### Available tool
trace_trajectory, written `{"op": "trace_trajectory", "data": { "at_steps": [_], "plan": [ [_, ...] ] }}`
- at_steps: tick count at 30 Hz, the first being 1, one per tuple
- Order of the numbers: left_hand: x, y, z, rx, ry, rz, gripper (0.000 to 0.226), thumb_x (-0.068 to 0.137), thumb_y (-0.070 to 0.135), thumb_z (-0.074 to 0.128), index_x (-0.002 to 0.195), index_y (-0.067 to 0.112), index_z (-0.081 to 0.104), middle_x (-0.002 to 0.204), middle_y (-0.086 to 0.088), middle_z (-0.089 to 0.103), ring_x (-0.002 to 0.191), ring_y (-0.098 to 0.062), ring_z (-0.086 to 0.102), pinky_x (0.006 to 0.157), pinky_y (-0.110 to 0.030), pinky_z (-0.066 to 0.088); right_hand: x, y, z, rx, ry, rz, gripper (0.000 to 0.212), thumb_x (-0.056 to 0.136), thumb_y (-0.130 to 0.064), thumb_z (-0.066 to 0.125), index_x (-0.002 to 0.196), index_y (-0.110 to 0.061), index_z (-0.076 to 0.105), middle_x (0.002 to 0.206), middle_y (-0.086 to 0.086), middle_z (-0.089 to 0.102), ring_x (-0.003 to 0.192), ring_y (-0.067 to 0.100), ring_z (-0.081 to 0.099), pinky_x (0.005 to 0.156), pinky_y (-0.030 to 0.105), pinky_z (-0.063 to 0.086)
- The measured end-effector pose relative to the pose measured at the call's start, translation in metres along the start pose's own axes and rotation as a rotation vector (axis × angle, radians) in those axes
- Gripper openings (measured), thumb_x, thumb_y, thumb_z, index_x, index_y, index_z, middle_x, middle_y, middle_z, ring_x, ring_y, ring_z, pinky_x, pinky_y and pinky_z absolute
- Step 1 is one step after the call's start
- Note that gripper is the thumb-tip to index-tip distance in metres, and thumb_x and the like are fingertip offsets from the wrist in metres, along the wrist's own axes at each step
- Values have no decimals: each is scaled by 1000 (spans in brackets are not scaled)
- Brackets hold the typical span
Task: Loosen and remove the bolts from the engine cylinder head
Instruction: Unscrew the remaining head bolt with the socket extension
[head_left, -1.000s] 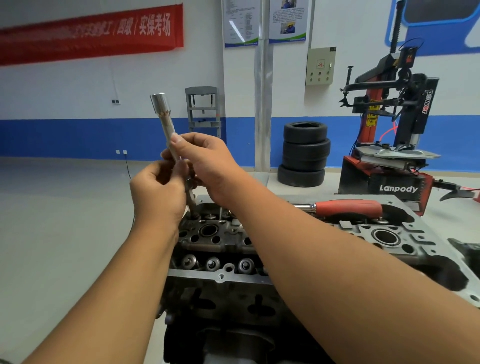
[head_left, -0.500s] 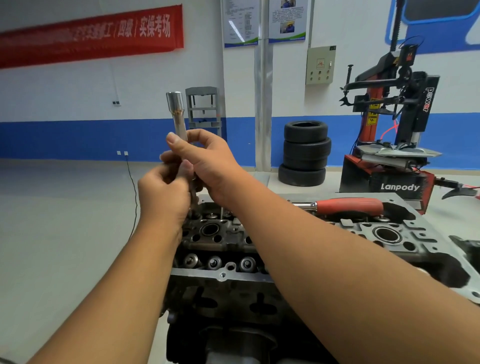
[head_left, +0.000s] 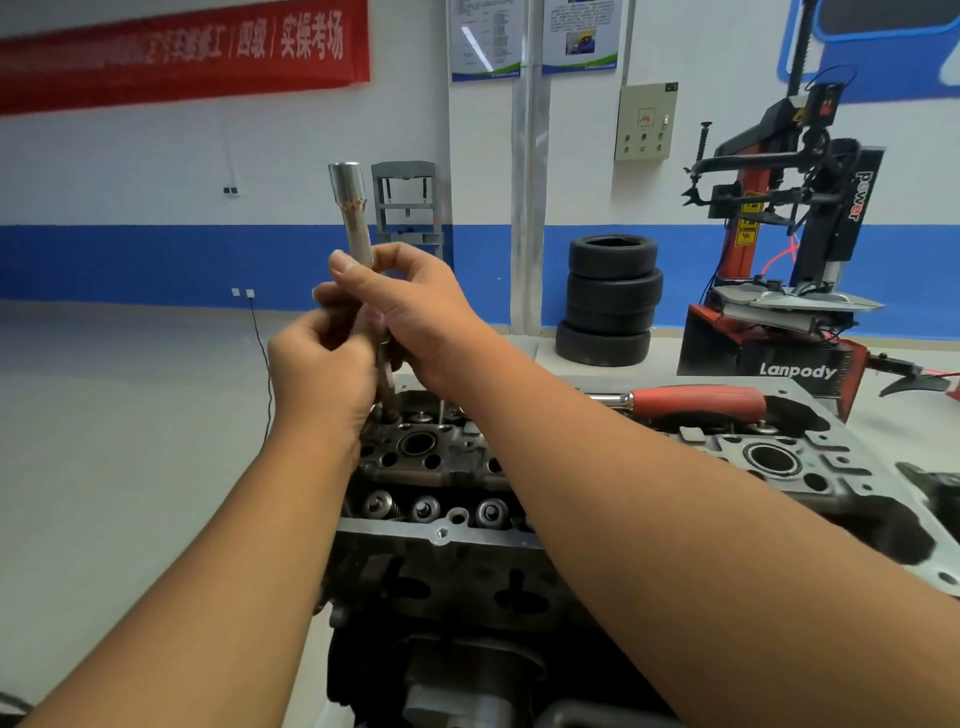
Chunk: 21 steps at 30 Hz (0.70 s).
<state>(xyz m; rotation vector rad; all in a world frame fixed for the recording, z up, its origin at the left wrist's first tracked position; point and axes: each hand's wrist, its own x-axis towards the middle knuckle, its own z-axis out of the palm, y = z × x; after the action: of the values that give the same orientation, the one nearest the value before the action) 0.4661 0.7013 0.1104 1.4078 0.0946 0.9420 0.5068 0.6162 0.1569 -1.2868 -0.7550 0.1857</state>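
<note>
Behind the cylinder head (head_left: 447, 467) stand stacked tyres (head_left: 610, 299). Above its far left corner, both hands (left hand (head_left: 324, 371), right hand (head_left: 415, 312)) pinch an upright socket extension (head_left: 356, 218), its lower end hidden.

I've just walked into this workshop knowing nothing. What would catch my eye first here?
Front and centre, two bare hands, the left hand and right hand, grip a long silver metal socket extension standing upright over the far left end of the dark grey engine cylinder head. A red-handled ratchet wrench lies on the head's right side. A stack of black tyres stands by the back wall.
</note>
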Motion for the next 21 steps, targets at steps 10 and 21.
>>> {"op": "trace_trajectory", "data": {
  "at_steps": [10,21],
  "plan": [
    [1,0,0,-55,-16,-53,30,102,35,59,80,31,79,82,-1,78,91,-38,77,70,-51,65,2,1,-2,21,-53,57,26,101,-36,67,106,-12,70,109,10,78,79,19,72,57,33,58],
    [-1,1,1,-71,-79,-30,28,103,31,58,85,33,81,86,0,79,93,-31,78,83,-56,64,2,2,-2,-27,-31,3,24,101,-36,66,102,-13,73,115,9,77,81,12,73,57,26,56]
  ]
}}
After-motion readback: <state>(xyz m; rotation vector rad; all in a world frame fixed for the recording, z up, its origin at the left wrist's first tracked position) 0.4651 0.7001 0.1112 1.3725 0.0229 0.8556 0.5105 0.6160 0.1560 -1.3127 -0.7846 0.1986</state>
